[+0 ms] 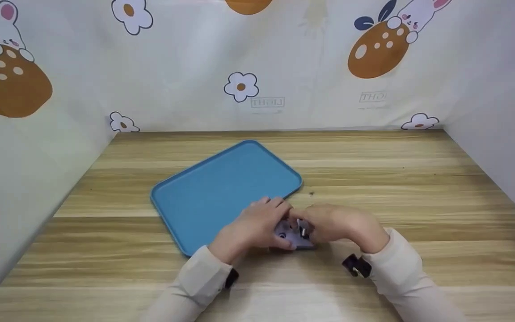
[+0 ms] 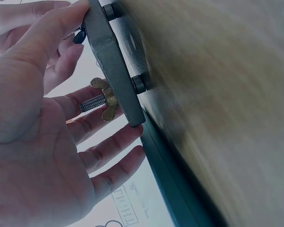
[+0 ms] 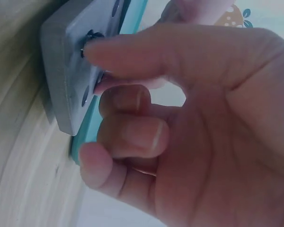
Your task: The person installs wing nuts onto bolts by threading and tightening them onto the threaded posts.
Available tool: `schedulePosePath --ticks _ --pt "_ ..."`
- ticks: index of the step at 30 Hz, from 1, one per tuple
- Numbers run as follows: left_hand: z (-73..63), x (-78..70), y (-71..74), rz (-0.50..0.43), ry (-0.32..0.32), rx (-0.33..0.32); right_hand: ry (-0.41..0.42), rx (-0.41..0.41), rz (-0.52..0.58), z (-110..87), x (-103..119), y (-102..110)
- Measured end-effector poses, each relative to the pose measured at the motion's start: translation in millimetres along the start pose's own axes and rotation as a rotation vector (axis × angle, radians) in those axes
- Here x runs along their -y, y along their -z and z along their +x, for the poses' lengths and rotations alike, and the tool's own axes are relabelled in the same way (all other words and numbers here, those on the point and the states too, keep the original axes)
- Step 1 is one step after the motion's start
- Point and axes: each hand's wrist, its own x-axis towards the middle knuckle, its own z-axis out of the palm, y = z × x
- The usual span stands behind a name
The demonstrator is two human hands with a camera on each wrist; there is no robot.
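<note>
A thick grey metal plate (image 1: 294,241) is just off the near right side of the blue tray (image 1: 221,192). My left hand (image 1: 257,223) holds it by the edges, thumb on one side and fingers on the other. In the left wrist view, bolt heads stick out under the plate (image 2: 114,66), and a brass wing nut (image 2: 110,100) sits on a threaded bolt (image 2: 91,103). My right hand (image 1: 329,221) pinches a dark wing nut (image 2: 79,36) on another bolt. In the right wrist view, its thumb (image 3: 128,54) covers most of that nut; the other fingers are curled.
The tray lies at an angle on the wood-grain table (image 1: 387,179), its raised rim close behind the plate. Patterned sheeting (image 1: 186,58) stands along the back and both sides. Dark wrist cameras (image 1: 356,265) sit under the cuffs.
</note>
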Motion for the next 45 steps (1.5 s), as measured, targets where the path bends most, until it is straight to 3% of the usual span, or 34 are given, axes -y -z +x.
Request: schedulePosePath --ticks 21,25,32,36,45 --pt "0.4 0.4 0.0 -0.058 0.019 0.018 -0.282 0.004 0.011 3.7 5 -4" --pt "0.4 0.5 -0.2 -0.047 0.008 0.005 -0.252 -0.001 0.015 0.5 3 -1" --pt "0.7 1.1 -0.3 -0.007 -0.011 -0.005 0.043 0.001 0.071 -7.8 -3 7" --pt "0.8 0.9 0.1 -0.001 -0.010 -0.005 0.119 0.024 0.045 -5.7 -1 6" --pt "1.4 0.4 1.1 -0.017 0.007 0.017 -0.098 0.025 0.022 0.8 1 0"
